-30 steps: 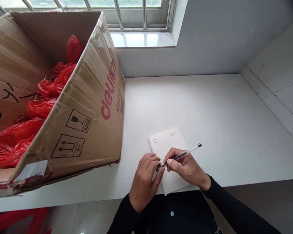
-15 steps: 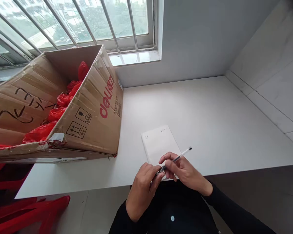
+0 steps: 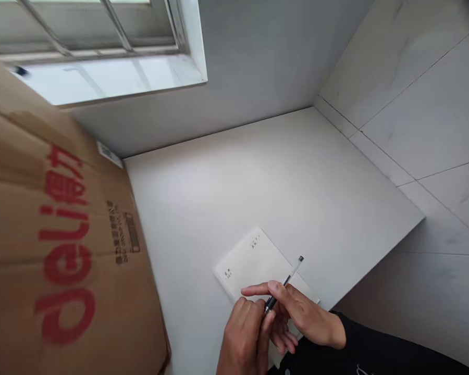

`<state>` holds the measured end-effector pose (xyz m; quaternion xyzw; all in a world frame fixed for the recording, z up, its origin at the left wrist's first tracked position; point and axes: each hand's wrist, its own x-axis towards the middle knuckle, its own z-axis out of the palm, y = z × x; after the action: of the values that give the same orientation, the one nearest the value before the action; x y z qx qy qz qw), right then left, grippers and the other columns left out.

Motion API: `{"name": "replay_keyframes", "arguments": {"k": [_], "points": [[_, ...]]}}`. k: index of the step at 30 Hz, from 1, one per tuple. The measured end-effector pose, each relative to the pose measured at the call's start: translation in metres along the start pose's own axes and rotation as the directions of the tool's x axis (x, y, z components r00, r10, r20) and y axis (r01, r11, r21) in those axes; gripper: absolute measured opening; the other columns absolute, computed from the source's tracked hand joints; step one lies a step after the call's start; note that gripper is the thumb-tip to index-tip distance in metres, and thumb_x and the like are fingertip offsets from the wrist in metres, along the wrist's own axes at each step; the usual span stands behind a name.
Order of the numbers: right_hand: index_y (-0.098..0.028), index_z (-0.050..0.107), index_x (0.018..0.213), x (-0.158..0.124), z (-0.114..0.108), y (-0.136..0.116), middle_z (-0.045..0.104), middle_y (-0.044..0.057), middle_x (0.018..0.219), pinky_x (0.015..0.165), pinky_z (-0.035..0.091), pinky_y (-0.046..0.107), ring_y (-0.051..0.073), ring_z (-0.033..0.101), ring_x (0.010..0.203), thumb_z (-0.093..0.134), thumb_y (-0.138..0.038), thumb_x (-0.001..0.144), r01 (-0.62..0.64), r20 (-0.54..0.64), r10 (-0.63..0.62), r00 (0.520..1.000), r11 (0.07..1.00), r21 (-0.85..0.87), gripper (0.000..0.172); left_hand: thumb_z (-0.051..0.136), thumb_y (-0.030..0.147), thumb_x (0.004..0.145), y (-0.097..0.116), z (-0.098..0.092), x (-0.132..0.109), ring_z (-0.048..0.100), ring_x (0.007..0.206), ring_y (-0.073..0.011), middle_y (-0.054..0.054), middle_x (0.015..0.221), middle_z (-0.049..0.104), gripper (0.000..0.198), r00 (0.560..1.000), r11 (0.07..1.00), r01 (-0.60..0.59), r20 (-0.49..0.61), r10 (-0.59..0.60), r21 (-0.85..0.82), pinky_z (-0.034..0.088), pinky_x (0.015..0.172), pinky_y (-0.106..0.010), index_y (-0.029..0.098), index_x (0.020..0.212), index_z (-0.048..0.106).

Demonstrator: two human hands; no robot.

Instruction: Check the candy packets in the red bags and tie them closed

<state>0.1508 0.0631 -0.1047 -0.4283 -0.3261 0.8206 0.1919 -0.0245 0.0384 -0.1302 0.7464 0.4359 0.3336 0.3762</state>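
A pen [image 3: 293, 273] with a clear barrel, a black grip and a black end cap slants between my two hands. My right hand [image 3: 303, 312] holds it along the barrel with the thumb, the index finger stretched out to the left. Around its lower tip close the thumb and curled fingers of my left hand [image 3: 242, 333], which hide the very point. Beneath both hands lies a white notepad [image 3: 242, 263], turned at an angle, with small handwritten marks at two of its corners. Its lower part is covered by my hands.
The white table [image 3: 203, 203] runs back to a grey wall [image 3: 258, 57]. A large cardboard box [image 3: 113, 291] with red lettering stands on the left. Behind it is a window sill [image 3: 140, 75] with metal bars [image 3: 115, 23]. Marble-like tiles [image 3: 422, 78] cover the right wall.
My view has turned and moved closer, so the box now fills the left side and its red bags are out of sight. Both hands remain together at the pen; the right index finger is straighter.
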Motion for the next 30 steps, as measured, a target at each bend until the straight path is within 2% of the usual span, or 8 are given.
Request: {"name": "replay_keyframes", "arguments": {"k": [3, 6, 11, 14, 17, 21, 26, 30], "points": [[-0.020, 0.051, 0.147, 0.013, 0.010, -0.028, 0.063, 0.001, 0.058, 0.046, 0.042, 0.024, 0.012, 0.053, 0.044, 0.021, -0.068, 0.102, -0.075, -0.127, 0.081, 0.989, 0.996, 0.052, 0.072, 0.050, 0.012, 0.098, -0.006, -0.015, 0.018, 0.055, 0.069, -0.0146, 0.000, 0.076, 0.059, 0.013, 0.993, 0.984, 0.118, 0.022, -0.116, -0.135, 0.045, 0.065, -0.025, 0.022, 0.102, 0.059], [-0.020, 0.054, 0.142, 0.014, 0.013, -0.060, 0.058, -0.003, 0.055, 0.046, 0.039, 0.022, 0.010, 0.048, 0.043, 0.030, -0.065, 0.102, -0.131, -0.207, 0.150, 0.967, 0.986, 0.100, 0.065, 0.051, 0.019, 0.100, 0.010, -0.037, 0.040, 0.060, 0.073, -0.0151, -0.001, 0.081, 0.063, 0.014, 0.936, 0.910, 0.352, 0.103, -0.337, -0.221, 0.047, 0.069, -0.025, 0.023, 0.107, 0.064], [-0.018, 0.063, 0.123, 0.000, 0.017, -0.105, 0.045, -0.007, 0.059, 0.049, 0.036, 0.020, 0.007, 0.041, 0.051, 0.050, -0.061, 0.099, -0.088, -0.415, 0.163, 0.895, 0.977, 0.194, 0.051, 0.051, 0.035, 0.101, 0.053, -0.076, 0.077, 0.060, 0.078, -0.0161, -0.002, 0.090, 0.066, 0.020, 0.765, 0.742, 0.637, 0.295, -0.573, -0.210, 0.046, 0.072, -0.026, 0.024, 0.106, 0.067], [-0.014, 0.071, 0.107, -0.010, 0.024, -0.123, 0.052, -0.002, 0.062, 0.050, 0.039, 0.021, 0.009, 0.048, 0.056, 0.044, -0.062, 0.100, -0.075, -0.416, 0.165, 0.894, 0.971, 0.225, 0.055, 0.041, 0.044, 0.104, 0.078, -0.087, 0.095, 0.054, 0.073, -0.0149, -0.001, 0.082, 0.061, 0.034, 0.647, 0.592, 0.761, 0.383, -0.659, -0.265, 0.042, 0.069, -0.026, 0.021, 0.091, 0.063], [-0.014, 0.070, 0.111, -0.017, 0.036, -0.132, 0.053, -0.003, 0.059, 0.046, 0.038, 0.020, 0.008, 0.046, 0.049, 0.044, -0.061, 0.101, -0.021, -0.381, 0.156, 0.911, 0.941, 0.337, 0.054, 0.031, 0.051, 0.105, 0.098, -0.087, 0.104, 0.046, 0.065, -0.0133, 0.001, 0.069, 0.050, 0.046, 0.562, 0.447, 0.821, 0.366, -0.742, -0.354, 0.039, 0.063, -0.025, 0.021, 0.077, 0.052], [-0.013, 0.070, 0.111, -0.022, 0.063, -0.128, 0.050, -0.005, 0.049, 0.036, 0.035, 0.021, 0.009, 0.043, 0.038, 0.042, -0.064, 0.100, 0.123, -0.446, 0.085, 0.891, 0.900, 0.418, 0.058, 0.029, 0.057, 0.103, 0.113, -0.086, 0.096, 0.052, 0.064, -0.0136, 0.000, 0.067, 0.054, 0.053, 0.559, 0.385, 0.811, 0.386, -0.734, -0.441, 0.043, 0.065, -0.027, 0.019, 0.080, 0.056], [-0.013, 0.071, 0.102, -0.027, 0.103, -0.112, 0.050, -0.006, 0.045, 0.034, 0.036, 0.022, 0.010, 0.040, 0.033, 0.041, -0.067, 0.098, 0.277, -0.555, -0.039, 0.831, 0.894, 0.352, 0.062, 0.031, 0.064, 0.100, 0.121, -0.098, 0.069, 0.059, 0.065, -0.0151, 0.001, 0.068, 0.059, 0.061, 0.599, 0.448, 0.789, 0.368, -0.711, -0.420, 0.047, 0.064, -0.027, 0.017, 0.130, 0.057], [-0.015, 0.067, 0.101, -0.033, 0.133, -0.097, 0.045, -0.007, 0.046, 0.036, 0.038, 0.022, 0.009, 0.040, 0.035, 0.031, -0.070, 0.099, 0.222, -0.640, 0.017, 0.768, 0.930, 0.292, 0.066, 0.029, 0.066, 0.100, 0.121, -0.106, 0.049, 0.061, 0.068, -0.0153, -0.001, 0.077, 0.064, 0.068, 0.615, 0.524, 0.788, 0.414, -0.671, -0.323, 0.049, 0.067, -0.027, 0.016, 0.138, 0.052]]}}
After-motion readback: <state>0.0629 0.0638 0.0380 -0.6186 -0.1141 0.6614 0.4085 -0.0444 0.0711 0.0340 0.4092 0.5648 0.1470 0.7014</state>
